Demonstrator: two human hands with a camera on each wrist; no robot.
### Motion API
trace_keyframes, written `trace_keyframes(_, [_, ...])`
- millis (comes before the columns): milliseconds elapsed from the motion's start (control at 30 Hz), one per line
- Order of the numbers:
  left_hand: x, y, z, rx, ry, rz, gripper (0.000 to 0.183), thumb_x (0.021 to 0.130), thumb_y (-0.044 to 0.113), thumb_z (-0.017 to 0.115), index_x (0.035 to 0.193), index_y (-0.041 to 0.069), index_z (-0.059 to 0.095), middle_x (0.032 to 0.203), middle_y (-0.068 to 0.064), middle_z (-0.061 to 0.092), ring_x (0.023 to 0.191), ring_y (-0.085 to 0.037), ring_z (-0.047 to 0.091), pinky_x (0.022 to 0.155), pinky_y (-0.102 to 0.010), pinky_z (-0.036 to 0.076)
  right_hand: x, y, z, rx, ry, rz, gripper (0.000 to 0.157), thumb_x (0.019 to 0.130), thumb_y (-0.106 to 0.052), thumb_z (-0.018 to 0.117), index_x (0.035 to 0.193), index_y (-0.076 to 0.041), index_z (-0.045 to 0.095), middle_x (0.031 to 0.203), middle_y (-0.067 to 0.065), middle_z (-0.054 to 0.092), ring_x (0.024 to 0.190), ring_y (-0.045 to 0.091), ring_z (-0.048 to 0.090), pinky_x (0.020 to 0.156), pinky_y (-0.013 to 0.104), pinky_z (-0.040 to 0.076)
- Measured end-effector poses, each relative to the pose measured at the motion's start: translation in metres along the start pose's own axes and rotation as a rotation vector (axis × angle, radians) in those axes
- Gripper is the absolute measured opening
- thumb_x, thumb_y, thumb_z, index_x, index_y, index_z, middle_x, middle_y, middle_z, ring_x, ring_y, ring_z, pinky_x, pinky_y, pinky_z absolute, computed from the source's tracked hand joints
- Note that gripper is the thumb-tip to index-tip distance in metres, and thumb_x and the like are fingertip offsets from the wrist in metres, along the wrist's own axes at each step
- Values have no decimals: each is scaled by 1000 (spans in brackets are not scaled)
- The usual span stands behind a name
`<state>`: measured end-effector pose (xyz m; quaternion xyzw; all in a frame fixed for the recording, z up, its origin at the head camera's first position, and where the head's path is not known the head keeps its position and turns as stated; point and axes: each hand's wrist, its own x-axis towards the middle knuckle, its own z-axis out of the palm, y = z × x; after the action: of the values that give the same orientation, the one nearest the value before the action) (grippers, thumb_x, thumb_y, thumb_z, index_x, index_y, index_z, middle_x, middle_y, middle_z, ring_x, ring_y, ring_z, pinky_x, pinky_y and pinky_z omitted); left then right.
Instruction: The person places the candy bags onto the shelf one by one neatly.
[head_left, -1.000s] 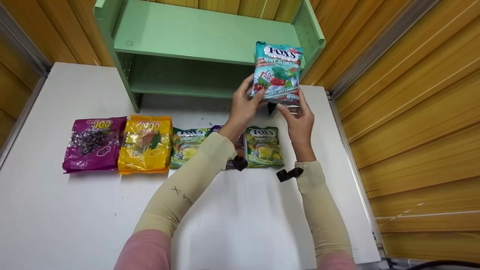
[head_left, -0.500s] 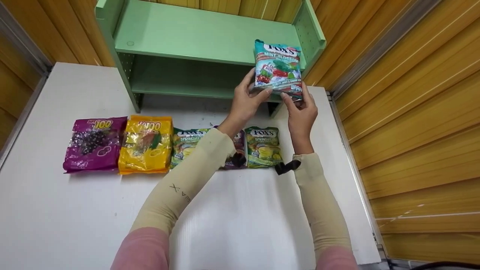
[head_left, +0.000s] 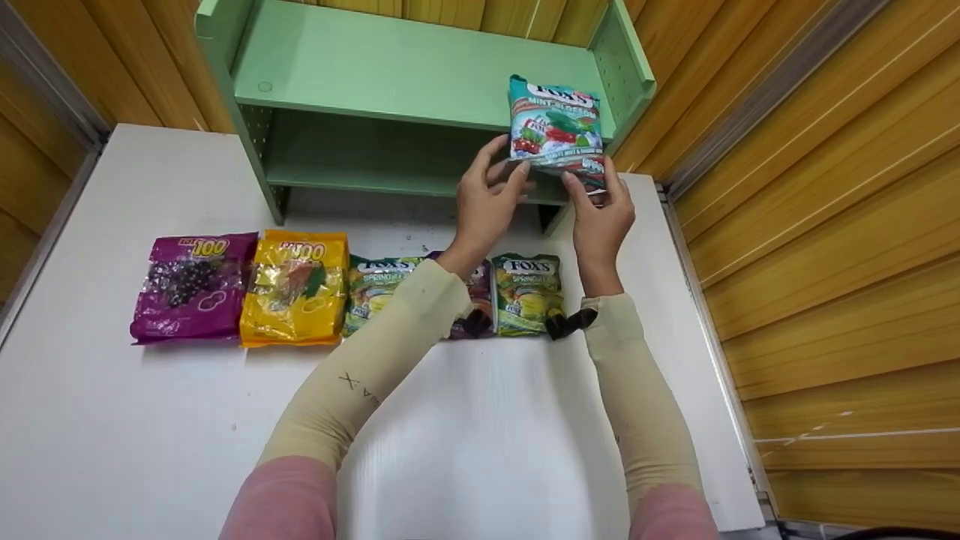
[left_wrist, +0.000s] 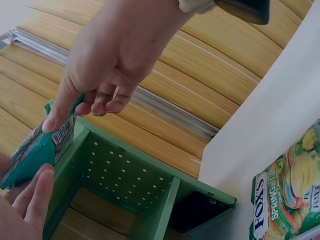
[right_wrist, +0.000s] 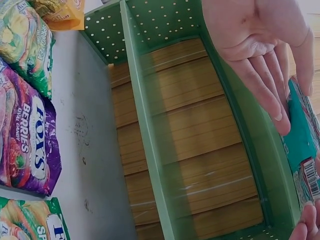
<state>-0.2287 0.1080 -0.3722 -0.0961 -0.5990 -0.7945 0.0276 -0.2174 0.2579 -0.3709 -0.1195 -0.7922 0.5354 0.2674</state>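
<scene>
A teal bag of Fox's candy (head_left: 556,124), lettered Mint Blossom, overlaps the right end of the top shelf in the head view. My right hand (head_left: 604,225) pinches its lower right edge; the left wrist view shows that thumb (left_wrist: 52,120) on the bag. At the lower left corner is my left hand (head_left: 486,206), thumb apart from the fingers. From the right wrist view its fingers (right_wrist: 267,90) extend straight, their tips right at the bag. The green shelf unit (head_left: 420,67) stands beyond both hands.
On the white table (head_left: 150,420) lie purple (head_left: 195,289) and yellow (head_left: 294,289) candy bags, a Fox's Spring Tea bag (head_left: 371,292), a purple Fox's Berries bag (right_wrist: 25,135) and another Spring Tea bag (head_left: 528,289). A wood-patterned wall (head_left: 825,262) rises on the right.
The teal candy bag has moved slightly farther toward the top shelf and tipped back. My left thumb has come away from its front to the lower left corner; the right hand keeps its pinch.
</scene>
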Motion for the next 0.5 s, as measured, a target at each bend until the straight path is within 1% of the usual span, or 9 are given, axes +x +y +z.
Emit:
trace_keyframes(67, [-2,3,-1,15,7,7,51,97,13,58,145,8,42,128,-13,65,94,-26,71,83,-33,59,5,6,3,6,10,9,65,87,-26,72,144,-9,46,111,10,56,77,8,46,65,14,42])
trace_keyframes(167, [-3,4,-1,21,6,9,49,97,13,57,144,8,44,129,-13,64,95,-26,71,83,-32,59,15,18,6,19,20,20,67,85,-30,74,144,-13,47,111,6,56,76,9,46,63,15,42])
trace_keyframes(233, [-3,5,-1,25,5,8,48,97,13,57,144,8,45,129,-14,64,96,-27,71,83,-32,59,18,21,8,24,21,19,67,84,-33,74,144,-16,48,110,5,57,74,9,45,61,15,41])
trace_keyframes(400, [-3,4,-3,25,-13,-25,51,98,13,56,147,11,41,132,-12,62,96,-26,71,82,-29,59,26,21,9,46,5,17,66,83,-35,74,142,-20,50,112,5,59,70,13,44,57,17,39])
trace_keyframes(467, [-3,5,-3,24,-26,-37,52,98,14,55,148,12,39,133,-11,62,95,-27,71,82,-29,59,29,19,10,62,-11,25,66,83,-35,74,143,-20,49,113,3,59,72,13,46,59,16,41])
trace_keyframes(500, [-3,4,-3,23,-34,-42,53,98,14,55,149,13,38,133,-11,62,95,-27,71,81,-29,59,30,18,10,67,-19,28,66,84,-34,74,143,-20,49,110,2,60,73,12,47,60,16,42])
